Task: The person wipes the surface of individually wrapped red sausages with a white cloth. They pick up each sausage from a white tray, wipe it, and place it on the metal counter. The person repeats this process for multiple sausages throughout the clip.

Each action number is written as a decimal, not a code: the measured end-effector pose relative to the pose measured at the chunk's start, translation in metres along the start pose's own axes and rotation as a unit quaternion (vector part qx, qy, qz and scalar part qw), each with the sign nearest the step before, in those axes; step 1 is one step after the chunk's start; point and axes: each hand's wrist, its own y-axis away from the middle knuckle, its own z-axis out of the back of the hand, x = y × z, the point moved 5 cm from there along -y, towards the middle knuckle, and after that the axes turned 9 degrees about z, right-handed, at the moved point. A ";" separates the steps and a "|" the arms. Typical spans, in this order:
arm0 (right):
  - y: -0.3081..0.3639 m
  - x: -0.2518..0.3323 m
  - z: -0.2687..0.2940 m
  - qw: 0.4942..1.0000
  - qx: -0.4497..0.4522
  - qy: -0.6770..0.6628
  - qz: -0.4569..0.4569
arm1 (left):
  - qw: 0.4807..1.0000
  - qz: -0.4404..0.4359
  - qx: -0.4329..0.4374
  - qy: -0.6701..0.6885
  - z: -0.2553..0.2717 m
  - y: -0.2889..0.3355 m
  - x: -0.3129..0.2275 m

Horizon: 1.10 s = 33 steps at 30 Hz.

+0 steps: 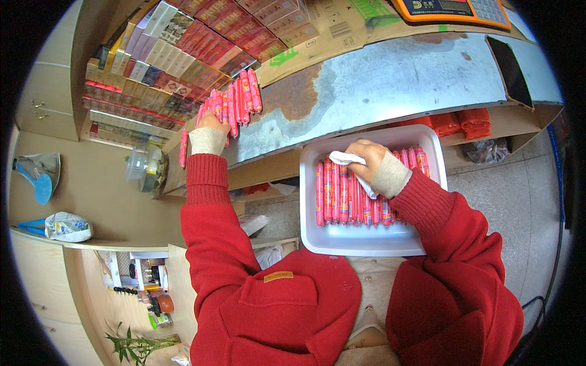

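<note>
Several pink-wrapped sausages (244, 97) lie side by side on the worn metal counter, and my left hand (210, 122) is among them, its fingers curled down over some; the fingertips are hidden. One more sausage (184, 149) lies apart, just left of that hand. In front of me, a white plastic tray (308, 238) holds a row of the same sausages (343, 195), lined up lengthwise. Over this row my right hand (368, 160) is closed on a crumpled white cloth (347, 158), which hangs down onto the sausages.
Stacked cigarette-like boxes (201, 43) fill the back left. An orange-edged scale (455, 13) stands on cardboard (342, 36) at the back. Red packages (461, 124) sit on the shelf under the counter. A clear tub (146, 168) and a dustpan (46, 171) are at left.
</note>
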 end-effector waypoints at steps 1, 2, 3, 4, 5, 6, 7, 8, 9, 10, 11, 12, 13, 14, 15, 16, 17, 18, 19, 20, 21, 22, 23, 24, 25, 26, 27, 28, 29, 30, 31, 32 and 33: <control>0.000 0.000 0.000 1.000 -0.002 0.000 0.001 | 1.000 0.005 -0.014 0.020 0.000 0.001 0.002; 0.000 0.000 0.000 1.000 0.000 0.001 -0.002 | 0.998 0.003 -0.036 0.045 -0.001 0.002 0.003; 0.000 -0.001 -0.001 1.000 0.002 0.002 -0.005 | 0.998 -0.011 -0.057 0.038 -0.003 0.003 0.004; 0.000 -0.001 -0.001 1.000 0.003 0.003 -0.007 | 0.995 -0.030 -0.088 0.038 -0.004 0.005 0.004; 0.000 -0.001 -0.001 1.000 0.002 0.004 -0.003 | 0.992 -0.049 -0.112 0.027 -0.006 0.005 0.005; 0.000 -0.001 0.000 1.000 0.000 0.004 0.001 | 0.989 -0.026 -0.095 0.106 -0.009 0.004 0.010; 0.000 0.000 0.000 1.000 -0.002 0.005 0.005 | 0.982 -0.001 -0.071 0.175 -0.012 0.004 0.014; 0.000 0.000 0.001 1.000 -0.004 0.007 0.009 | 0.968 0.028 -0.043 0.245 -0.014 0.005 0.018; 0.000 -0.001 0.001 1.000 -0.006 0.008 0.013 | 0.951 0.022 -0.051 0.305 -0.011 0.012 0.020; 0.000 0.000 0.001 1.000 -0.007 0.009 0.015 | 0.913 -0.040 -0.068 0.401 -0.004 0.022 0.014; -0.001 0.000 0.003 1.000 -0.019 0.003 0.024 | 0.864 -0.076 -0.058 0.494 0.000 0.039 0.010; -0.001 0.000 0.003 0.999 -0.023 -0.006 0.029 | 0.804 -0.097 -0.033 0.585 0.002 0.060 0.005; -0.002 0.002 0.004 0.998 -0.027 0.001 0.049 | 0.758 -0.104 0.018 0.644 -0.001 0.085 -0.003; -0.002 0.002 0.003 0.999 -0.020 -0.008 0.045 | 0.701 -0.094 0.080 0.702 -0.007 0.114 -0.013; -0.002 0.002 0.004 0.999 -0.024 -0.012 0.041 | 0.647 -0.134 0.179 0.729 -0.013 0.148 -0.030; -0.003 0.002 0.004 0.998 -0.033 -0.014 0.049 | 0.586 -0.164 0.264 0.749 -0.019 0.183 -0.049; -0.003 0.003 0.005 0.998 -0.040 -0.017 0.050 | 0.640 -0.156 0.292 0.693 -0.031 0.210 -0.068; -0.003 0.002 0.007 0.998 -0.053 -0.012 0.036 | 0.524 -0.146 0.393 0.742 -0.041 0.239 -0.088; -0.003 0.002 0.010 0.997 -0.073 -0.006 0.034 | 0.418 -0.136 0.479 0.760 -0.050 0.265 -0.109; -0.004 0.003 0.013 0.995 -0.092 -0.001 0.036 | 0.341 -0.174 0.499 0.778 -0.054 0.282 -0.129; -0.004 0.003 0.016 0.995 -0.093 -0.026 0.032 | 0.355 -0.153 0.523 0.760 -0.063 0.295 -0.139; -0.005 0.002 0.018 0.996 -0.085 -0.020 0.014 | 0.349 -0.165 0.507 0.771 -0.067 0.303 -0.149; -0.006 0.001 0.021 0.995 -0.089 -0.038 0.003 | 0.336 -0.158 0.501 0.782 -0.072 0.304 -0.148; -0.005 -0.002 0.023 0.995 -0.088 -0.046 -0.027 | 0.320 -0.164 0.496 0.790 -0.074 0.306 -0.150; -0.006 -0.006 0.026 0.993 -0.088 -0.036 -0.066 | 0.333 -0.132 0.480 0.801 -0.080 0.303 -0.147; -0.005 -0.003 0.030 0.995 -0.074 0.003 -0.061 | 0.323 -0.131 0.450 0.822 -0.081 0.298 -0.142; -0.006 -0.004 0.030 0.995 -0.067 0.011 -0.079 | 0.306 -0.098 0.451 0.832 -0.086 0.294 -0.139; -0.004 -0.005 0.033 0.991 -0.066 0.034 -0.107 | 0.282 -0.068 0.441 0.849 -0.089 0.290 -0.137; -0.004 0.001 0.033 0.994 -0.060 0.046 -0.075 | 0.290 -0.074 0.442 0.846 -0.090 0.288 -0.135; -0.002 0.007 0.034 0.995 -0.055 0.066 -0.051 | 0.306 -0.066 0.447 0.838 -0.091 0.287 -0.134; -0.001 0.013 0.035 0.995 -0.049 0.084 -0.020 | 0.325 -0.070 0.458 0.824 -0.092 0.287 -0.135; 0.000 0.018 0.034 0.996 -0.045 0.081 0.012 | 0.345 -0.066 0.470 0.810 -0.093 0.288 -0.136; 0.001 0.023 0.034 0.996 -0.039 0.074 0.044 | 0.360 -0.067 0.481 0.797 -0.093 0.290 -0.138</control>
